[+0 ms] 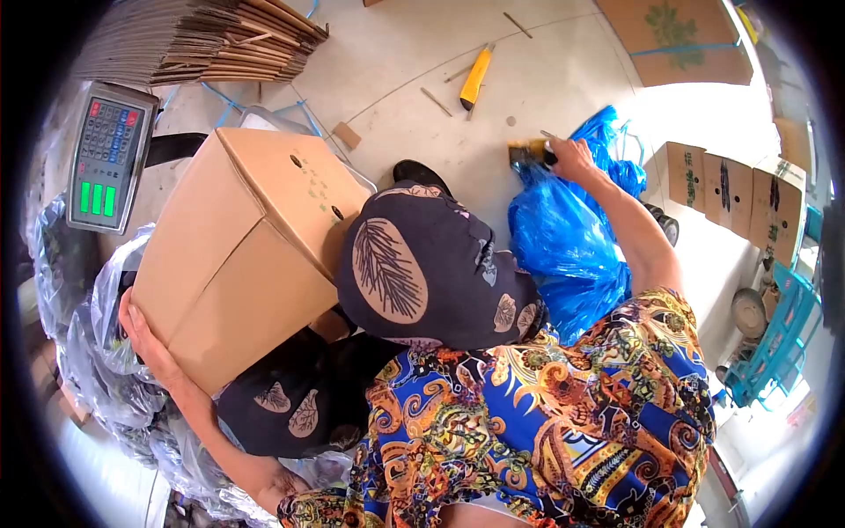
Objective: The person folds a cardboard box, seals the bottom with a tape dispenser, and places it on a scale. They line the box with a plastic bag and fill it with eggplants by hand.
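Note:
A closed brown cardboard box (pixel 238 246) leans against my left knee (pixel 422 264), which is in dark leaf-print trousers. My left hand (pixel 141 334) presses flat against the box's lower near corner and holds it up. My right arm stretches out to the right. My right hand (pixel 570 158) grips a small brown and dark object (pixel 528 151), perhaps a tape roll, just above the concrete floor. That object sits at the top edge of a heap of blue plastic bags (pixel 563 238).
A weighing scale's display (pixel 110 154) stands at the left, with flattened cartons (pixel 211 40) stacked behind it. A yellow utility knife (pixel 475 77) lies on the floor. Clear plastic bags (pixel 88 352) pile up at the left. Folded cartons (pixel 739 189) and a blue trolley (pixel 775 343) stand at the right.

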A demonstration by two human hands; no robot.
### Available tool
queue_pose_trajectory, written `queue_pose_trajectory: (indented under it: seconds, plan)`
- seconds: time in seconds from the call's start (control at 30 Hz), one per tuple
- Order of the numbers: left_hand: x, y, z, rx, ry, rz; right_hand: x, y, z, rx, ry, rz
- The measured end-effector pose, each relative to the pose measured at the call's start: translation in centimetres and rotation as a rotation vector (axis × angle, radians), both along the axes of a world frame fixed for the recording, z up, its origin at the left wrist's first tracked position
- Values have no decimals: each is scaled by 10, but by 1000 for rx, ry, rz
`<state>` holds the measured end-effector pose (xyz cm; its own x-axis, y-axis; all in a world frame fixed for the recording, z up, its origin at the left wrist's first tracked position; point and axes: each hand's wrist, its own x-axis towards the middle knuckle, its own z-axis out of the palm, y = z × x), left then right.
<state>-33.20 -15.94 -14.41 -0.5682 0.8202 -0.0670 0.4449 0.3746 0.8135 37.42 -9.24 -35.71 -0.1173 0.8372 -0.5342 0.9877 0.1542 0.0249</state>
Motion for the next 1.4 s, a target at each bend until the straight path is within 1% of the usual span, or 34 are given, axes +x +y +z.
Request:
queue_pose_trajectory:
  seconds: [0.03, 0.07, 0.13, 0.2, 0.23, 0.3, 0.37, 0.4, 0.43, 0.5, 0.53, 0.6, 0.63, 0.7, 0.73, 0.77, 0.83, 0.87, 0.97, 1.0, 1.03, 1.1, 1.13, 1.17, 1.2, 1.23, 1.27, 1.3, 1.33, 1.37, 1.4]
  plan:
    - [5, 2, 1, 5, -50, 14, -21, 13, 13, -18, -6, -96]
    - [14, 3, 3, 5, -2, -14, -20, 23, 7, 41, 91, -115]
    - [26, 5, 11, 3, 104, -63, -29, 42, -11, 147, 261, -121]
    - [19, 7, 6, 19, 117, -56, -49, 58, -27, 244, 402, -91]
    - [15, 8, 2, 25, 118, -56, -64, 64, -29, 203, 431, -129]
    - [2, 8, -7, 48, 87, -65, -97, 70, -39, 337, 403, -74]
    - [-13, 7, -18, 77, 29, -92, -131, 80, -38, 301, 464, -106]
    - [-10, 7, -18, 88, -49, -71, -147, 85, -36, 292, 489, -56]
    - [-14, 7, -20, 95, -29, -91, -162, 87, -42, 340, 457, 13]
    - [-22, 8, -25, 112, 8, -128, -190, 82, -43, 289, 374, 101]
    - [-20, 9, -24, 106, 46, -112, -197, 76, -54, 318, 367, 133]
    - [-18, 8, -26, 115, -2, -95, -210, 60, -70, 408, 351, 185]
    - [-16, 7, -26, 112, -23, -87, -213, 55, -76, 383, 351, 111]
    - [-8, 6, -20, 95, -81, -46, -219, 54, -55, 95, 471, -168]
    - [0, 7, -16, 100, -106, -31, -215, 54, -61, 63, 469, -188]
    - [3, 8, -14, 105, -133, -15, -210, 55, -59, 164, 463, -99]
    - [0, 7, -15, 85, -72, -16, -200, 54, -55, 367, 449, 76]
    - [0, 8, -13, 73, -39, -16, -199, 55, -52, 426, 421, 121]
    - [16, 8, -8, 70, -124, 79, -200, 66, -65, 469, 361, 347]
    - [23, 9, 4, 37, -101, 82, -200, 65, -65, 401, 368, 364]
    - [20, 9, 4, 37, -106, 72, -204, 68, -75, 295, 288, 315]
    - [15, 9, 1, 46, -117, 57, -208, 74, -70, 229, 267, 298]
    - [11, 8, 0, 36, -126, 51, -202, 76, -67, 176, 357, 244]
    - [3, 6, -4, 66, -15, -8, -194, 82, -65, 124, 448, 198]
    - [1, 6, -3, 60, -37, 10, -194, 85, -58, 66, 311, 53]
    - [3, 5, -3, 54, -56, 30, -177, 86, -70, 171, 460, 10]
    - [2, 4, -3, 62, -30, 21, -176, 92, -53, 147, 463, -112]
    - [1, 4, -3, 68, -5, 4, -171, 96, -42, 222, 540, -155]
    - [1, 5, -7, 100, -113, 12, -181, 98, -2, 237, 682, -294]
    - [2, 6, -12, 136, -225, 18, -169, 103, -6, 100, 1266, -515]
    - [5, 8, -15, 155, -243, 5, -191, 101, 47, 80, 1462, -700]
